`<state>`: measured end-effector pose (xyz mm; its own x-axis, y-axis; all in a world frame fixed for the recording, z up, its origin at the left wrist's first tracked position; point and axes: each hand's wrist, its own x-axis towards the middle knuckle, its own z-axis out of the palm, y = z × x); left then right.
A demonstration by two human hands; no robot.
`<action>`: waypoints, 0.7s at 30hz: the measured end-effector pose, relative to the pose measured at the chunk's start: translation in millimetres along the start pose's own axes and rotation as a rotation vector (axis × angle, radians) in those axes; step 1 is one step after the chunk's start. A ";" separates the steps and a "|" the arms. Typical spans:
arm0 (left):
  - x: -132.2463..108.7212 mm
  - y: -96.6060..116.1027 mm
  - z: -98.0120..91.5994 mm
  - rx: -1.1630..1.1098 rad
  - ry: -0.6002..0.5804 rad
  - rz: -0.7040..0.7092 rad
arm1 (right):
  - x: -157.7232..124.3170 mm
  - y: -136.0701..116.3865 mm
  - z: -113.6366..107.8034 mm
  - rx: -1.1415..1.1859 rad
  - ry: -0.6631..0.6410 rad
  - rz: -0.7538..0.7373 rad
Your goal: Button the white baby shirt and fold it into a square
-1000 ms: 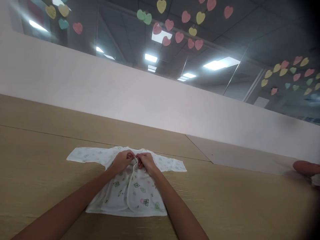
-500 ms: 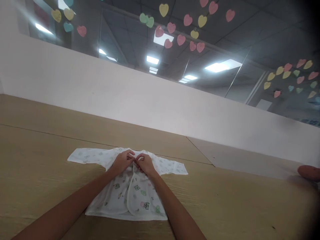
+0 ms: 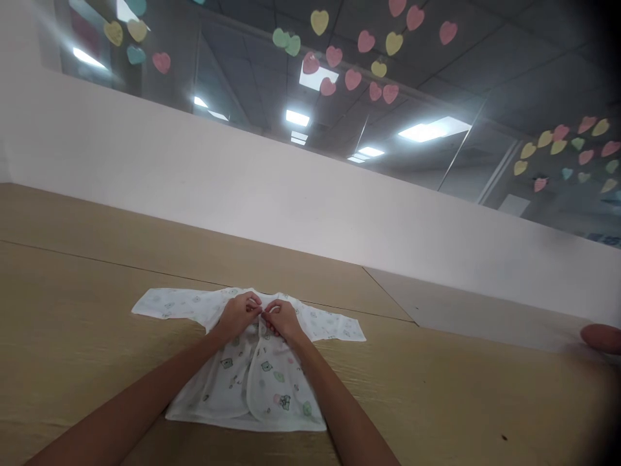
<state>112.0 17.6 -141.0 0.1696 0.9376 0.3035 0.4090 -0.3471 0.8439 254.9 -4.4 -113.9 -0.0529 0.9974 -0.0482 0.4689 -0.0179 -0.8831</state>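
A small white baby shirt with green and pink animal prints lies spread on the wooden surface, its sleeves stretched out to both sides and its front edges overlapping. My left hand pinches the cloth at the neckline, thumb and fingers pressed together. Right beside it, my right hand pinches the front edge just below the collar. The fingertips of both hands nearly meet. What exactly lies between them, a tie or a fastener, is too small to make out.
The wooden surface has dark seams and a small dark speck. Behind it rises a low white wall topped by glass with heart-shaped paper notes. A blurred rounded skin-toned shape shows at the right edge.
Both hands stay at the neckline with almost no movement. The view has shifted very slightly, and the dark speck at the lower right now appears further left.
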 end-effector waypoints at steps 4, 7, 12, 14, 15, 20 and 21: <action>-2.0 1.9 -0.6 0.004 0.005 0.007 | 0.0 -2.3 -1.1 0.008 -0.026 0.012; -5.3 7.1 -2.4 0.046 0.015 0.039 | 0.8 -2.8 -1.3 0.026 -0.020 0.031; -9.0 16.3 -5.1 0.146 0.020 0.027 | 2.5 -2.6 -1.1 0.057 -0.015 0.045; -9.1 17.5 -5.0 0.171 0.032 0.011 | 2.9 -3.1 -0.7 0.056 -0.005 0.052; -9.0 17.4 -4.7 0.181 0.037 0.004 | 3.0 -3.4 -0.4 0.055 -0.001 0.055; -7.6 15.1 -2.4 0.206 0.046 -0.028 | 1.8 -5.5 0.5 0.052 0.020 0.070; -7.4 14.8 -2.1 0.210 0.049 -0.033 | 1.3 -6.0 0.5 0.053 0.025 0.073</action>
<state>115.0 5.5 -129.8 0.1115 0.9466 0.3025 0.5923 -0.3077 0.7446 251.5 -3.0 -108.9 0.0021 0.9948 -0.1021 0.4233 -0.0934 -0.9011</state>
